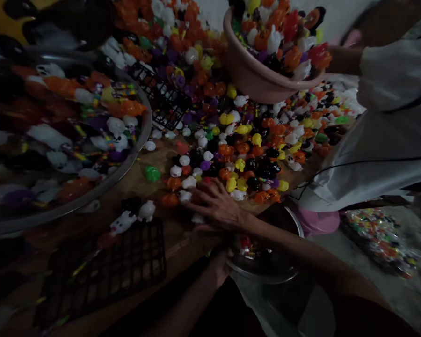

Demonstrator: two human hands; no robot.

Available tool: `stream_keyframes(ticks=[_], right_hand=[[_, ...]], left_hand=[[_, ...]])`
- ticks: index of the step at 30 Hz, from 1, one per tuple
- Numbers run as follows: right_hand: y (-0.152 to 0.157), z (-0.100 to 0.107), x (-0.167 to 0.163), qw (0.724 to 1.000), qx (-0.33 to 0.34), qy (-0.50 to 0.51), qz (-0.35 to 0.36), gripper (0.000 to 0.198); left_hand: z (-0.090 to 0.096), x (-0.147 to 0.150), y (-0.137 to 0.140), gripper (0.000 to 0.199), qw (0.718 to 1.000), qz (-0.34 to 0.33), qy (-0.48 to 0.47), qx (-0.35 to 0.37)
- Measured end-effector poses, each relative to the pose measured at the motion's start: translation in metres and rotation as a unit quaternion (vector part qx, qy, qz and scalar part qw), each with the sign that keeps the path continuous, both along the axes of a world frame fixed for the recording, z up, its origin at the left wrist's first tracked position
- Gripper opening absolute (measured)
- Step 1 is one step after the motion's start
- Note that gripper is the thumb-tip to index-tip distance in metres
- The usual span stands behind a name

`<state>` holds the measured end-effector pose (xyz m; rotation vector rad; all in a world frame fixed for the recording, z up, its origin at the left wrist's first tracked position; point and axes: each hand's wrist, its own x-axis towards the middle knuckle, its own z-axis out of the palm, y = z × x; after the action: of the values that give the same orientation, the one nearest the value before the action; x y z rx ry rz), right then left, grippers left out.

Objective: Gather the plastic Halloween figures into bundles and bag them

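Observation:
My right hand [219, 206] reaches across to the near edge of a heap of small glossy plastic toys [242, 150] on the table. Its fingers are spread over a red piece [206, 181] and a white toy [185, 195], and nothing shows gripped in it. Below, my left hand [221, 262] is at the table edge beside a metal bowl [293, 269]; its fingers are dark and mostly hidden behind my right hand and forearm. A few red and white toys [246, 244] lie in that bowl.
On the left stands a large metal basin [145, 119] of toys. Black plastic grids [140, 262] lie on the wooden table [177, 248]. A co-worker's arm [345, 60] is by a pink tub [245, 77] full of toys. A filled clear bag [382, 241] rests on the floor.

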<state>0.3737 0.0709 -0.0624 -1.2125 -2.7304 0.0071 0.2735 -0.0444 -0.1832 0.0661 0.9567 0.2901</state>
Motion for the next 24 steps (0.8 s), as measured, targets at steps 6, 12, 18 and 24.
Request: stream_keyframes(ticks=[6,12,18,24], right_hand=[[0.015,0.006,-0.062,0.998,0.037,0.055,-0.019,0.074],[0.021,0.027,-0.018,0.984,0.054,0.088,-0.147,0.041],[0.057,0.037,0.007,0.985,0.019,0.005,-0.174,0.03],[0.084,0.024,-0.025,0.978,0.006,-0.066,-0.198,0.028]], left_hand=[[-0.007,-0.003,-0.002,0.015,1.0,-0.004,-0.016,0.009],[-0.017,0.003,-0.004,0.021,1.0,-0.015,-0.004,0.003],[-0.017,0.012,-0.004,0.027,0.999,-0.018,-0.011,0.031],[-0.006,0.012,-0.003,0.027,0.998,-0.011,-0.009,0.068]])
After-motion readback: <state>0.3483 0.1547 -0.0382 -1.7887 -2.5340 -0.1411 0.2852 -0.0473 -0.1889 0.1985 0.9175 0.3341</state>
